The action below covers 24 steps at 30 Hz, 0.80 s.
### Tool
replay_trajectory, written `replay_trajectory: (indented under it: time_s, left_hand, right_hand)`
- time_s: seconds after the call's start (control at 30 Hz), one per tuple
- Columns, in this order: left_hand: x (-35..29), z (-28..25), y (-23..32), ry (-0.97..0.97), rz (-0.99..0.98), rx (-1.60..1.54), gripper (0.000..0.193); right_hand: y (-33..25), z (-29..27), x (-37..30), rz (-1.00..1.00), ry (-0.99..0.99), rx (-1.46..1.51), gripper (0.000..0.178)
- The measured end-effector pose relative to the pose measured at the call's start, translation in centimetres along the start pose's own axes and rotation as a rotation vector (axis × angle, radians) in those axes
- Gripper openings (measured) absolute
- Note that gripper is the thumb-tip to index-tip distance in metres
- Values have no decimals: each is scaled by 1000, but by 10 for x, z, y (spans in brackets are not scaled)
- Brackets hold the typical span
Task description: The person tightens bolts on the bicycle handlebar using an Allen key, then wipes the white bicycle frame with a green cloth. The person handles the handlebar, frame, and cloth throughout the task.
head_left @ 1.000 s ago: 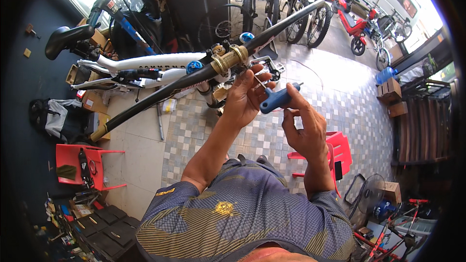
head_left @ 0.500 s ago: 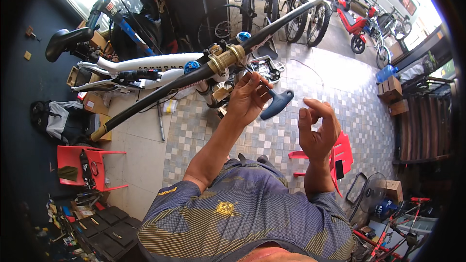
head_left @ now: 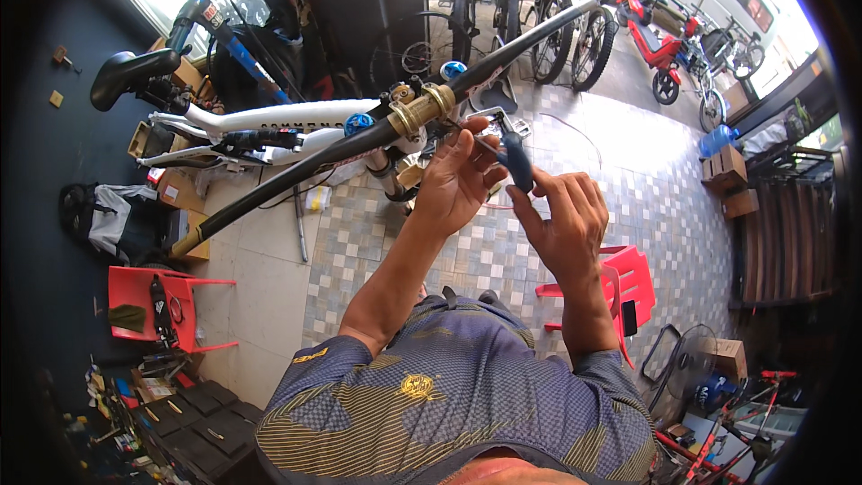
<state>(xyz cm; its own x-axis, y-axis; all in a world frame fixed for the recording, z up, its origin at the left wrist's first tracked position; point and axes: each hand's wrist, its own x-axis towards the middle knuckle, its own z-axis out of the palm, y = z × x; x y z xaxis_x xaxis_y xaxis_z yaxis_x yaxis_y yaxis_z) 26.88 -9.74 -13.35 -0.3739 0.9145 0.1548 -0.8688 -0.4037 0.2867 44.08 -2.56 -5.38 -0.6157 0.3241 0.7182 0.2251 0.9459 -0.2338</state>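
Note:
A T-handle hex key (head_left: 515, 164) with a dark blue grip points its thin shaft at the gold stem (head_left: 420, 111) of a white bicycle (head_left: 314, 115). My left hand (head_left: 452, 181) is closed around the shaft close to the stem, fingers curled upward. From the right, my right hand (head_left: 567, 217) pinches the blue grip between thumb and fingers. The tool's tip is hidden behind my left fingers and the stem. Clamped in the stem, a long black handlebar (head_left: 314, 162) runs diagonally from lower left to upper right. Blue round caps (head_left: 357, 123) show beside the stem.
A red plastic chair (head_left: 153, 310) with things on it stands at left, another red chair (head_left: 633, 278) at right with a phone on it. A parts tray (head_left: 489, 119) lies beyond my hands. Parked bicycles (head_left: 552, 36) line the back. A fan (head_left: 696, 355) stands lower right.
My right hand has come left and taken hold of the blue grip. The grip has turned to stand more upright. My left hand stays by the stem.

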Motion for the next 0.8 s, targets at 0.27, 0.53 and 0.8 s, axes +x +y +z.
replay_trajectory:
  time_s: [0.27, 0.53, 0.8]
  left_hand:
    - [0, -12, -9, -2, 31, -41, 15]
    - [6, -1, -10, 226, 24, 86, 20]
    - [7, 17, 0, 120, 1, 54, 16]
  right_hand:
    - [0, -1, -8, -10, -98, 227, 47]
    - [-7, -23, -4, -178, 6, 23, 52]
    - [-4, 3, -4, -13, -21, 278, 64]
